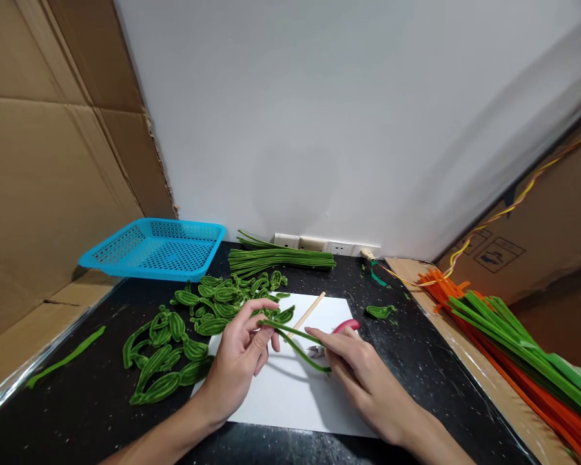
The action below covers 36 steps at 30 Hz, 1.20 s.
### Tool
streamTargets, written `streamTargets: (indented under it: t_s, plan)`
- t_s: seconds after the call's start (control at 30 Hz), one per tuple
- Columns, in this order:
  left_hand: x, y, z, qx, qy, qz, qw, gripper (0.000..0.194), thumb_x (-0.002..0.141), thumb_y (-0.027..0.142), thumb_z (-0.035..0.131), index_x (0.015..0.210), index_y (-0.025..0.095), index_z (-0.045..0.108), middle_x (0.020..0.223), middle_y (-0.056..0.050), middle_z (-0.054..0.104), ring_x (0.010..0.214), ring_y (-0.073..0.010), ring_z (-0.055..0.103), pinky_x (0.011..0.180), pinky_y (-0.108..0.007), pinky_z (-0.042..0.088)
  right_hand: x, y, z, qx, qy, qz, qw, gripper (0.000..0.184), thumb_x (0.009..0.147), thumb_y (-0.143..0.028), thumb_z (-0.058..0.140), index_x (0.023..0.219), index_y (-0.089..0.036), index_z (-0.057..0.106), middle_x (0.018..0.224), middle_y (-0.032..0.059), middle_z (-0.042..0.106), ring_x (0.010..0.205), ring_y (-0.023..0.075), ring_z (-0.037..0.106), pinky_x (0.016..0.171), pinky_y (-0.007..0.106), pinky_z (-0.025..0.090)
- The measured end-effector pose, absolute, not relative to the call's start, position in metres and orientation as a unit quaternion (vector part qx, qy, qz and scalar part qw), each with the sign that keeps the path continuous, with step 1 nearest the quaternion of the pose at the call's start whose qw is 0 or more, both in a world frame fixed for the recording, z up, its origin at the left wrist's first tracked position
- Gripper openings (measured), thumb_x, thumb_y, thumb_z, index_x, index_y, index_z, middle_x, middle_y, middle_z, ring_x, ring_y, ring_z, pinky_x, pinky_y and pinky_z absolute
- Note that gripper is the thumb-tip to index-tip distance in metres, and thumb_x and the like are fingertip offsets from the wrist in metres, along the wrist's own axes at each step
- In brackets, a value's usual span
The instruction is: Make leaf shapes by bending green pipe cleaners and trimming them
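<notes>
red-handled tool [347, 324]: part-hidden by right hand [361, 365] | 2 forearms [174, 426]: cut at bottom

The green strip [290, 330] at the centre of the frame has a fuzzy, matt pile, like the looped leaves [225, 295] left of centre and the green bundle [281, 259] behind them. The paper sheet [281, 403] below looks smooth and matt; the stick [310, 310] on it is pale wood. Beside it, the tool [347, 325] joins a glossy red handle to bright metal. The black, speckled worktop [97, 420] has a slight gloss. Perforated plastic forms the blue basket [169, 253], middle left; matt brown cardboard [43, 155] fills the upper left.
</notes>
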State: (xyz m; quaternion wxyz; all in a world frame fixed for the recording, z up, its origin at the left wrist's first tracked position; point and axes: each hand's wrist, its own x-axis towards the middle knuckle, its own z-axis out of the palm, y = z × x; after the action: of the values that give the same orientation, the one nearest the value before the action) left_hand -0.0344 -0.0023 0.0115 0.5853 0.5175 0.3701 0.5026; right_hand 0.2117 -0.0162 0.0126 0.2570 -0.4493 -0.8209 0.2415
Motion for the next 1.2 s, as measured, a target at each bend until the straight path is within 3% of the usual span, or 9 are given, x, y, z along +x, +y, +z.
streamTargets:
  t_s: [0.43,0.7,1.0,1.2]
  plan:
    - [-0.034,-0.001,0.014,0.518,0.378,0.494,0.587,0.045,0.101,0.050,0.064,0.132,0.021,0.048,0.075,0.004,0.059,0.047,-0.0035,0.030,0.044,-0.019,0.020,0.213,-0.015,0.012,-0.471,-0.809,0.249,0.250,0.045,0.108,-0.025,0.038,0.147,-0.023,0.059,0.106,0.0116,0.071,0.094,0.0268,0.059,0.084,0.043,0.047]
    - [-0.034,-0.001,0.009,0.539,0.388,0.493,0.561,0.033,0.102,0.048,0.063,0.109,0.017,0.061,0.078,0.002,0.062,0.045,-0.0015,0.037,0.044,-0.019,0.020,0.208,-0.016,0.021,-0.449,-0.826,0.240,0.242,0.041,0.108,-0.023,0.038,0.140,-0.025,0.064,0.100,0.0085,0.075,0.088,0.0256,0.058,0.081,0.041,0.047]
    - [-0.035,-0.001,0.010,0.542,0.400,0.492,0.552,0.032,0.102,0.048,0.064,0.103,0.016,0.063,0.081,-0.001,0.068,0.043,-0.0019,0.044,0.044,-0.019,0.027,0.209,-0.015,0.019,-0.446,-0.831,0.226,0.244,0.046,0.106,-0.018,0.040,0.145,-0.029,0.061,0.100,0.0075,0.074,0.088,0.0248,0.059,0.081,0.041,0.047]
    - [-0.034,0.000,0.009,0.541,0.416,0.497,0.535,0.034,0.100,0.048,0.066,0.100,0.015,0.065,0.083,-0.004,0.071,0.044,-0.0034,0.045,0.043,-0.019,0.027,0.205,-0.016,0.023,-0.476,-0.815,0.211,0.255,0.046,0.102,-0.016,0.044,0.144,-0.023,0.062,0.093,0.0078,0.072,0.087,0.0242,0.057,0.078,0.037,0.046]
